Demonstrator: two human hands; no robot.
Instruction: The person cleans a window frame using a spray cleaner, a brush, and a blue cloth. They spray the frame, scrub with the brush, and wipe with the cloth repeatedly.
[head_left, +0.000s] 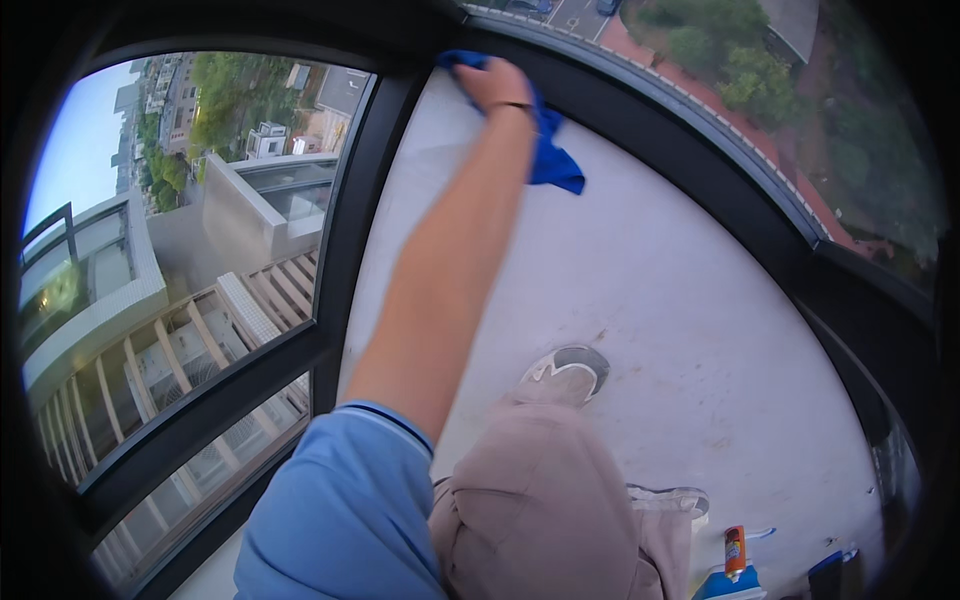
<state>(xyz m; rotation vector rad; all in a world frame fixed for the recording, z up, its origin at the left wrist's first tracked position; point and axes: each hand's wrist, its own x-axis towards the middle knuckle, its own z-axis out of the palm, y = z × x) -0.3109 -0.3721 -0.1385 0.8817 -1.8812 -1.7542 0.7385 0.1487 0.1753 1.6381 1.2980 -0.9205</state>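
Observation:
My left hand (496, 81), on an outstretched arm with a dark band at the wrist, grips a blue cloth (556, 169). Part of the cloth hangs out to the right of the wrist. The hand is at the far corner of a white surface (637, 255), beside the dark window frame (592, 97). The fingers are partly hidden by the cloth and the back of the hand. My right hand is out of view.
My shoes (581, 367) stand on the white surface, which has brownish marks. An orange can (735, 551) lies at lower right by a blue item (729, 585) and a blue-and-black object (834, 566). Window glass (277, 97) stands left, with buildings outside.

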